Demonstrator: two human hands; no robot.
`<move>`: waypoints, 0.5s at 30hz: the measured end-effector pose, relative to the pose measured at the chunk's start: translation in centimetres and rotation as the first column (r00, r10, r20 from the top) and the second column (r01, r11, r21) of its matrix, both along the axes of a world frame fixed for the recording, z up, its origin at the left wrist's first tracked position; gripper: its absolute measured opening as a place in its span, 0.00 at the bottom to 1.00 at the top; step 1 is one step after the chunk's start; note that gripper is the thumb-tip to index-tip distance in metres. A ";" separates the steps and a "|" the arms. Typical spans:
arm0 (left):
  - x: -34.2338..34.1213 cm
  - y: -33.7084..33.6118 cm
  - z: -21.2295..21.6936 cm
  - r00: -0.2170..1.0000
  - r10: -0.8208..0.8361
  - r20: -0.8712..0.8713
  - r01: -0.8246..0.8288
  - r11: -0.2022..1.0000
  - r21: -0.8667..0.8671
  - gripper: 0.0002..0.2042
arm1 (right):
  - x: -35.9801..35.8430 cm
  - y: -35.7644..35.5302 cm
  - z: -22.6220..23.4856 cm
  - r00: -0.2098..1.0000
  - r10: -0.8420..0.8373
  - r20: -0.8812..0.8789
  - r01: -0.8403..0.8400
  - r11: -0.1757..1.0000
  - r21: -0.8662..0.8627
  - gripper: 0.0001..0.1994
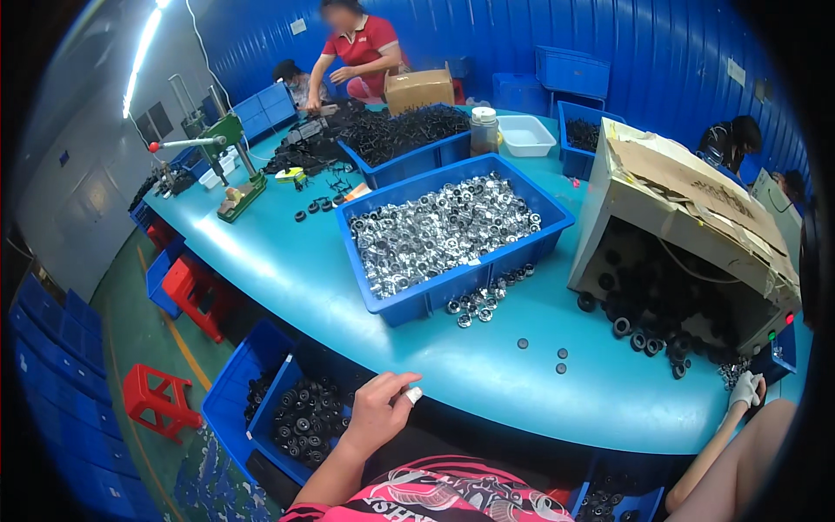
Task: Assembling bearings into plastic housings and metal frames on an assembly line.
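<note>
My left hand point(383, 411) is raised over the near table edge, above a blue crate point(233, 383) of black round wheel-like parts point(306, 426). Its index finger is stretched out, the other fingers curl loosely, and a white wrap covers the thumb tip. Nothing shows between its fingers. At the far right, my right hand point(745, 391), partly covered in white, reaches to a pile of small shiny parts point(732, 374) beside a small blue bin point(777, 355). Its fingers are too small and partly hidden to read. Three small black pieces point(562, 354) lie on the table between my hands.
A large blue bin point(409, 304) of silver round parts stands mid-table, with several spilled beside it. An open-fronted box point(600, 204) holds black rings at right. Further off are a hand press point(235, 165), a bin of black parts point(409, 170) and a person in red point(374, 43).
</note>
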State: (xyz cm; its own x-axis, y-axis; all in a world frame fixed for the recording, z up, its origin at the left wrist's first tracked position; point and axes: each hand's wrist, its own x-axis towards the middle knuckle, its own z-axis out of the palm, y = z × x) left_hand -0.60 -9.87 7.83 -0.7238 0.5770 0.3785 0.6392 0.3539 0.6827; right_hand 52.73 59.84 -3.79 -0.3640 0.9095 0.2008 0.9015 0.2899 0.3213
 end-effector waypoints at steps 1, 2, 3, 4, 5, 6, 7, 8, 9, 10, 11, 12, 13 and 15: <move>0.1 -0.1 -0.3 1.000 -0.004 0.005 0.004 1.000 -0.007 0.11 | -0.2 0.3 0.1 1.000 0.015 0.016 -0.015 1.000 -0.001 0.09; 0.3 -0.3 -0.5 1.000 -0.006 0.008 0.006 1.000 -0.011 0.11 | -0.9 0.7 0.2 0.999 0.030 0.019 -0.030 1.000 -0.002 0.10; 0.2 0.0 -0.5 1.000 -0.020 0.003 0.020 1.000 -0.012 0.11 | -1.2 1.1 0.1 0.999 0.035 0.024 -0.035 0.999 -0.004 0.10; 0.2 0.2 -0.5 1.000 -0.030 -0.005 0.030 1.000 -0.009 0.11 | -1.4 1.2 0.0 0.999 0.042 0.032 -0.042 0.999 0.002 0.10; 0.4 0.3 -0.5 0.999 -0.038 -0.002 0.038 0.999 -0.010 0.10 | -1.0 1.0 0.0 0.997 0.049 0.063 -0.048 0.999 -0.007 0.10; 0.4 0.8 -0.2 0.999 -0.048 -0.009 0.048 0.999 -0.014 0.10 | -0.8 0.8 -0.5 0.996 0.052 0.077 -0.051 0.999 -0.017 0.10; 0.6 1.1 0.1 0.998 -0.057 -0.006 0.057 0.998 -0.023 0.10 | -0.8 0.8 -1.1 0.995 0.056 0.083 -0.054 0.998 -0.024 0.10; 0.6 1.3 0.3 0.998 -0.065 -0.008 0.065 0.997 -0.032 0.10 | -0.7 0.7 -1.5 0.995 0.056 0.086 -0.054 0.998 -0.028 0.10; 0.7 1.2 0.3 0.998 -0.065 -0.005 0.065 0.997 -0.031 0.09 | -1.1 1.0 -1.5 0.993 0.070 0.099 -0.067 0.997 -0.028 0.10; 0.7 1.1 0.2 0.998 -0.065 -0.008 0.065 0.997 -0.031 0.09 | -1.1 1.2 -1.4 0.990 0.082 0.116 -0.080 0.996 -0.026 0.10; 0.9 0.9 0.0 0.998 -0.062 -0.005 0.062 0.998 -0.026 0.09 | -0.9 1.5 -0.9 0.986 0.096 0.135 -0.093 0.995 -0.026 0.10; 0.7 0.8 -0.1 0.998 -0.063 -0.011 0.062 0.998 -0.019 0.09 | -1.1 1.9 -0.7 0.983 0.105 0.148 -0.102 0.994 -0.025 0.10; 0.6 0.7 -0.5 0.998 -0.059 -0.010 0.059 0.998 -0.007 0.09 | -1.1 2.2 -0.5 0.980 0.119 0.159 -0.118 0.993 -0.016 0.10; 0.6 1.5 -0.2 0.995 -0.081 -0.049 0.080 0.996 -0.026 0.09 | 0.2 1.5 -2.3 0.978 0.128 0.167 -0.123 0.992 -0.038 0.10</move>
State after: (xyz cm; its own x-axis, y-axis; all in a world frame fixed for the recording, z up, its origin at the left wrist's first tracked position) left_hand 0.01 -8.35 7.64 -0.6551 0.6420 0.3984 0.6994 0.3158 0.6411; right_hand 52.96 61.30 -6.13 -0.5023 0.8586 0.1026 0.7907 0.4081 0.4564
